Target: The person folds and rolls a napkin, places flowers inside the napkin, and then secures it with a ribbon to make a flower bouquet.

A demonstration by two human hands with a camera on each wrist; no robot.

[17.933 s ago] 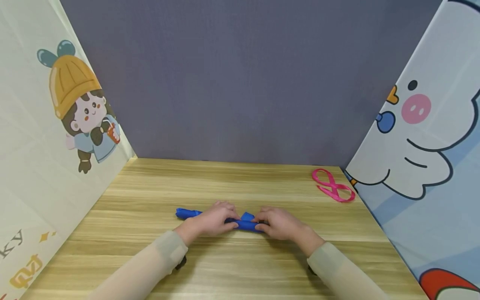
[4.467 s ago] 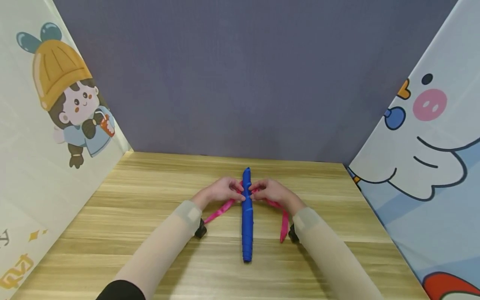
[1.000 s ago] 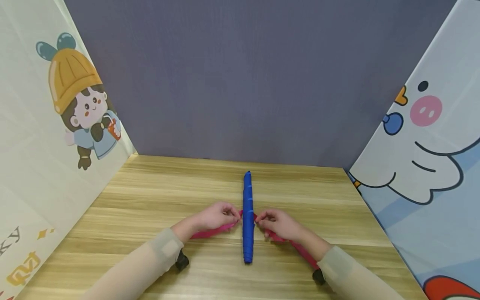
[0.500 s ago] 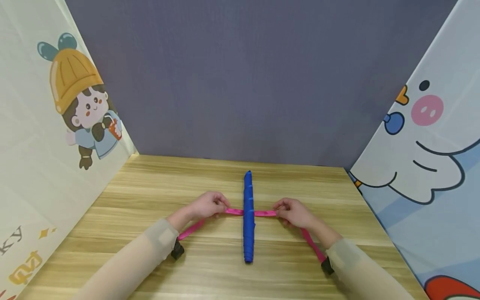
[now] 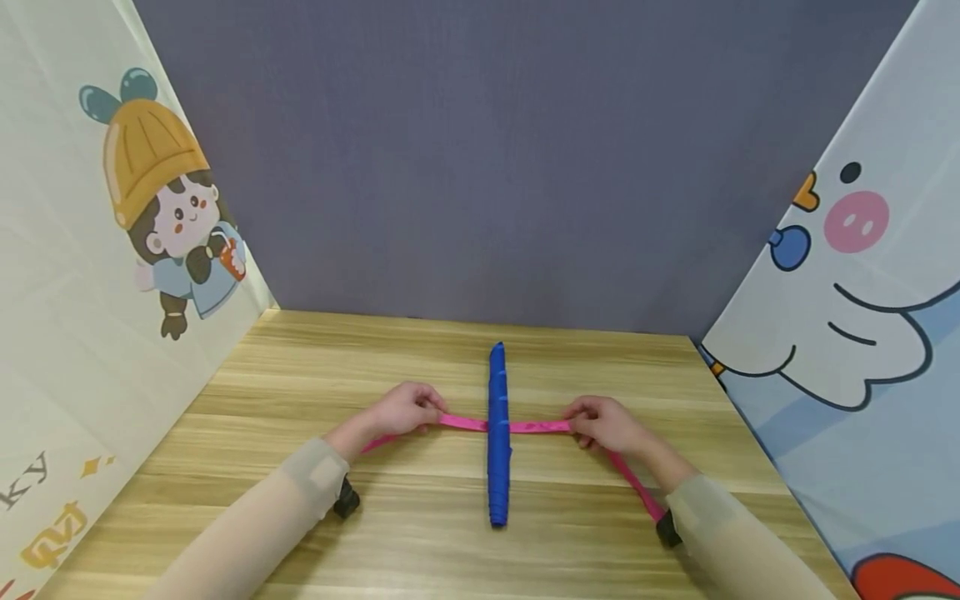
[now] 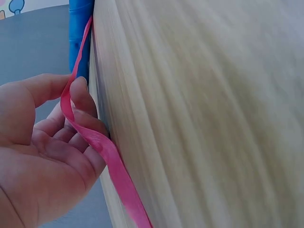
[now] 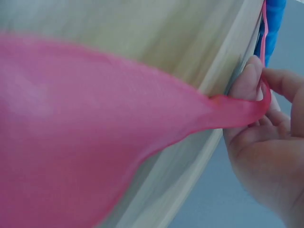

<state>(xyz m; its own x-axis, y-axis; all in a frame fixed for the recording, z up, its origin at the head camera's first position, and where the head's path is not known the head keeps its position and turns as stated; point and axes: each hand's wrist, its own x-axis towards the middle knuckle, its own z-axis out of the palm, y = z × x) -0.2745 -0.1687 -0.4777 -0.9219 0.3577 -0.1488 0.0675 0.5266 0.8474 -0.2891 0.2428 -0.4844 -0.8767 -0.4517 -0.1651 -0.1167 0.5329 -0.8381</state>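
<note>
A blue rolled-up bundle [image 5: 498, 467], cloth or thin sheet by its look, lies lengthwise on the table, pointing away from me. Beneath its middle runs a pink ribbon [image 5: 540, 427], stretched out to both sides. My left hand [image 5: 407, 408] pinches the ribbon to the left of the roll, between thumb and index finger; the left wrist view shows the ribbon [image 6: 114, 161] trailing past the palm. On the other side my right hand [image 5: 606, 425] pinches it the same way, and in the right wrist view the loose ribbon [image 7: 95, 114] hangs close to the camera.
The wood-grain table [image 5: 420, 550] is bounded by a grey back panel [image 5: 480, 167]. Printed cartoon panels stand on the left [image 5: 60, 250] and right [image 5: 900, 333]. Black wrist cameras sit under the left [image 5: 347, 500] and right [image 5: 667, 530] wrists.
Both hands have moved outward from beside the roll, pulling the ribbon straight to left and right. The blue roll stays put. Much earlier the roll lay crosswise, with the ribbon at the back right.
</note>
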